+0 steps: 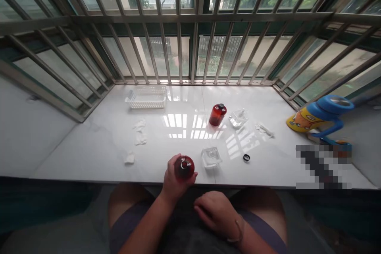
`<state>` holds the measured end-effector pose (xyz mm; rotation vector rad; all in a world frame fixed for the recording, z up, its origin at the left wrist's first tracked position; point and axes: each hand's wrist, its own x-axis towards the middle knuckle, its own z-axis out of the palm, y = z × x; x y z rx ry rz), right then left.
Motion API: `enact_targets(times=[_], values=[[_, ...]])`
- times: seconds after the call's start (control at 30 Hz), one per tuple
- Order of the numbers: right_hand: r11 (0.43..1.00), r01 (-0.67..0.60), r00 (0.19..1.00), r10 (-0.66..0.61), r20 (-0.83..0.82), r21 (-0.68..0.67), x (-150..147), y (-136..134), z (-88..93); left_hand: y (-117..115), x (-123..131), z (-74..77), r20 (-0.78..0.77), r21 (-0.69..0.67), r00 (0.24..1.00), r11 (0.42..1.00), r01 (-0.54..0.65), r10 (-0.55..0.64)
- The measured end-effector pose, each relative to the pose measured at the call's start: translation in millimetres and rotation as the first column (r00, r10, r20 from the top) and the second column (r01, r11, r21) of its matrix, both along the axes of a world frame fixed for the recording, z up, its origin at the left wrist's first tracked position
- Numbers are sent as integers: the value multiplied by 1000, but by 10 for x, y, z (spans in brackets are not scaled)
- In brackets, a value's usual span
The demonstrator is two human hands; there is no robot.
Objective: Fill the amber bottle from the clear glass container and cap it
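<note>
The left hand wraps its fingers around the red bottle, held upright at the counter edge, mouth clear. A firm, even grip steadies it. The right hand rests below, fingers loosely curled, empty.

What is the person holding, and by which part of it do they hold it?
The left hand holds a red bottle around its round body; the right hand holds nothing.
</note>
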<state>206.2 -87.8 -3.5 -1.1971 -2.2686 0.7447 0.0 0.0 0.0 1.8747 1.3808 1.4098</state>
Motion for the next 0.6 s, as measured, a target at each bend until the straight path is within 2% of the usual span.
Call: enact_targets(times=[0.03, 0.07, 0.1, 0.17, 0.2, 0.27, 0.43, 0.6], values=[[987, 79, 995, -69, -74, 141, 73, 8, 104, 1, 2, 7, -8, 6, 1000, 1000, -5, 5], [949, 188, 977, -153, -150, 253, 147, 39, 191, 2, 5, 13, -16, 15, 1000, 1000, -11, 12], [897, 308, 944, -248, -216, 318, 218, 92, 255, 4, 7, 18, -25, 24, 1000, 1000, -19, 19], [795, 506, 857, -418, -303, 335, 329, 246, 306, 7, 16, 29, -40, 34, 999, 999, -35, 37], [763, 569, 817, -483, -315, 306, 364, 335, 296, 9, 23, 37, -46, 36, 998, 998, -44, 45], [748, 627, 772, -562, -297, 218, 385, 502, 225, 9, 42, 59, -58, 26, 997, 998, -52, 53], [763, 645, 732, -627, -264, -24, 268, 729, 40, -13, 62, 157, -120, -12, 993, 1000, -25, 23], [720, 676, 673, -691, -266, -159, 193, 801, 43, -43, -9, 251, -151, -62, 988, 998, -27, 17]])
